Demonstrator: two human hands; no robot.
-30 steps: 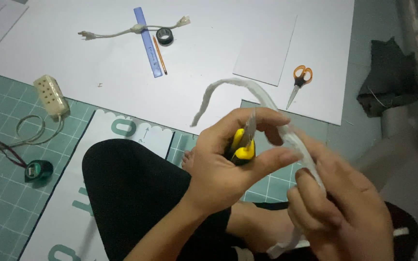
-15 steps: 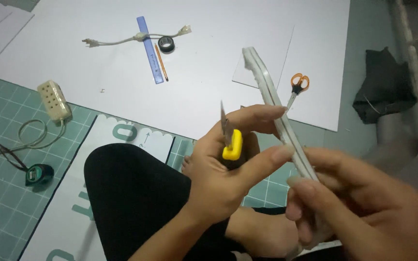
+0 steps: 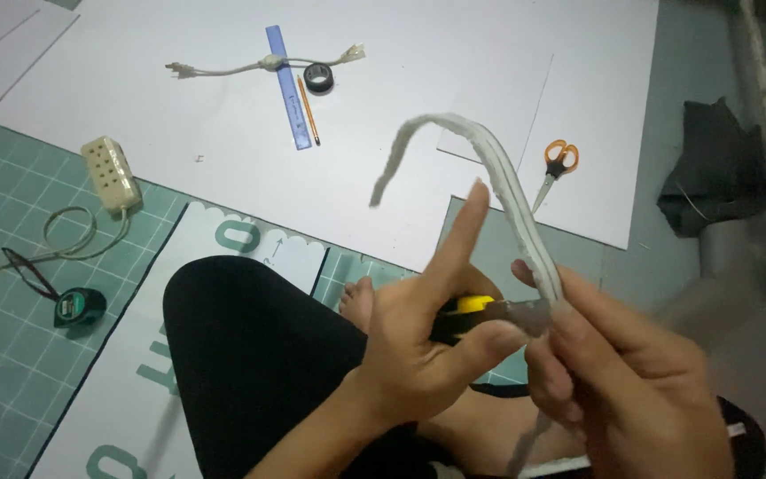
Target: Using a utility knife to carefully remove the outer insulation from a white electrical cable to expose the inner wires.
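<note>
floor – big white board [image 3: 179,124] far | green grid mat [image 3: 11,257] left – near | grey floor [image 3: 693,106] right | light soft

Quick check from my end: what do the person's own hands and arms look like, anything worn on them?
Both are bare. The left hand and its forearm show no sleeve, glove, ring or watch. The right hand is also ungloved with no ring visible; its wrist is out of frame, so a sleeve there cannot be judged. Fingernails are short and unpainted.

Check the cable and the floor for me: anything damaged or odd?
The white flat cable in the right hand looks rough and frayed along its edge, and its free end droops. The left hand holds a yellow utility knife, blade against it. Nothing else stands out.
</note>
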